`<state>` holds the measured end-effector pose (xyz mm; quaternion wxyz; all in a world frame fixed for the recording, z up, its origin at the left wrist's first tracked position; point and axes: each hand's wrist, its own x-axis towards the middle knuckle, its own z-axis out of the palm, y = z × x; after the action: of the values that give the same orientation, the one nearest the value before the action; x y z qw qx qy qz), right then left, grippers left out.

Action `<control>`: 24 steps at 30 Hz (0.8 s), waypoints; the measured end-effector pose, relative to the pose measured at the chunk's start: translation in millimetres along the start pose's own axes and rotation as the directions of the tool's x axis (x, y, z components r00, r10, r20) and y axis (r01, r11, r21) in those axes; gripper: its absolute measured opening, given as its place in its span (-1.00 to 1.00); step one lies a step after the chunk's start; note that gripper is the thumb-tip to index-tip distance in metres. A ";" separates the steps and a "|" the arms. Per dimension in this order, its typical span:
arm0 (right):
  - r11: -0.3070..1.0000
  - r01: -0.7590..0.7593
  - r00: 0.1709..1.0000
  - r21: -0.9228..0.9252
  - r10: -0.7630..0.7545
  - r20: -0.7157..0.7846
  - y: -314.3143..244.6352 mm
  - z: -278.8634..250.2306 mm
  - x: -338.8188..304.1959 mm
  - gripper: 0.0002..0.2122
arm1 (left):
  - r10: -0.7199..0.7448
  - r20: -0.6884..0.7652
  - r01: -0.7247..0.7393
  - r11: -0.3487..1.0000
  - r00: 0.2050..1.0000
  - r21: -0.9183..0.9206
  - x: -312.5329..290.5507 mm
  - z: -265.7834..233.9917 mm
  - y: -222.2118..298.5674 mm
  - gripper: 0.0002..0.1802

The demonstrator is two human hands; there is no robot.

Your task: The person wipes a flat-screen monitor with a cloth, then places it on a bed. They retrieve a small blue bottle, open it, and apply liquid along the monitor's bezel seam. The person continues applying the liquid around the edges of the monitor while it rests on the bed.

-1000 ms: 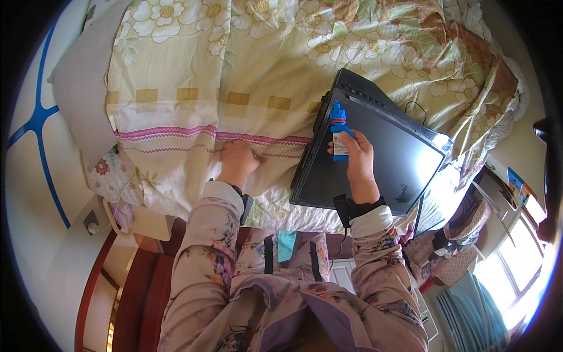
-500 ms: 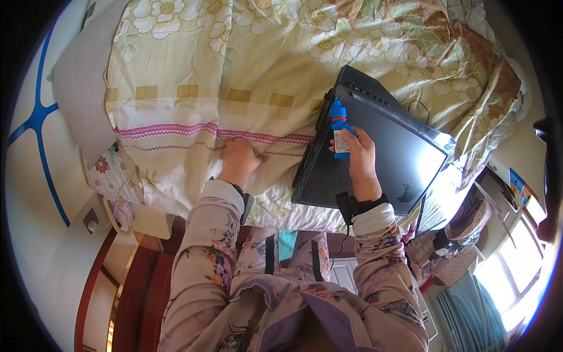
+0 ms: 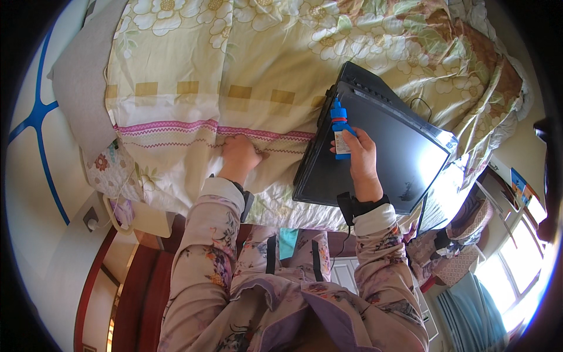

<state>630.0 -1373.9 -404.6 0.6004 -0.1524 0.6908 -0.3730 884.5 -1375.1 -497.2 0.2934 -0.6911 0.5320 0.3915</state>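
Observation:
My right hand [image 3: 363,155] grips a small blue squeeze bottle [image 3: 341,130] with a pointed blue cap, a red ring at the neck and a white label. The bottle is upright in the picture, cap pointing away from me, above a black flat screen [image 3: 387,161] that lies tilted on the bed. My left hand [image 3: 237,159] rests closed on the bedspread [image 3: 176,170], left of the screen and by a pink zigzag stripe. Its fingertips are curled under and hidden, so I cannot see what, if anything, they hold.
A black ridged piece [image 3: 369,79] sticks out beyond the screen's far edge, with a thin black cable [image 3: 421,105] near it. A grey cushion-like panel [image 3: 85,82] stands at the far left. Clothes [image 3: 437,249] and a window [image 3: 516,264] are at the lower right.
Almost nothing differs. The screen and the bottle sit very slightly shifted in the picture; both hands keep their pose.

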 end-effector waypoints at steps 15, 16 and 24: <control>0.999 -0.009 1.000 -0.041 0.009 0.005 9.8 -4.7 -7.1 -0.70 | -0.007 0.007 0.008 1.000 1.000 -0.027 -4.7 -6.5 3.1 -0.06; 0.999 -0.010 1.000 -0.051 0.010 0.009 11.0 -5.2 -7.2 -0.68 | -0.006 0.005 0.006 1.000 1.000 -0.028 -4.7 -6.7 3.0 -0.06; 0.995 0.009 0.999 -0.097 -0.006 0.031 18.6 -9.7 -12.4 -0.76 | 0.030 -0.026 -0.031 0.998 0.999 -0.048 -5.4 -5.0 0.0 -0.08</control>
<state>628.1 -1350.0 -408.7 0.6015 -0.1898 0.6982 -0.3387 884.9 -1376.5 -490.0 0.2639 -0.6947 0.5364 0.4000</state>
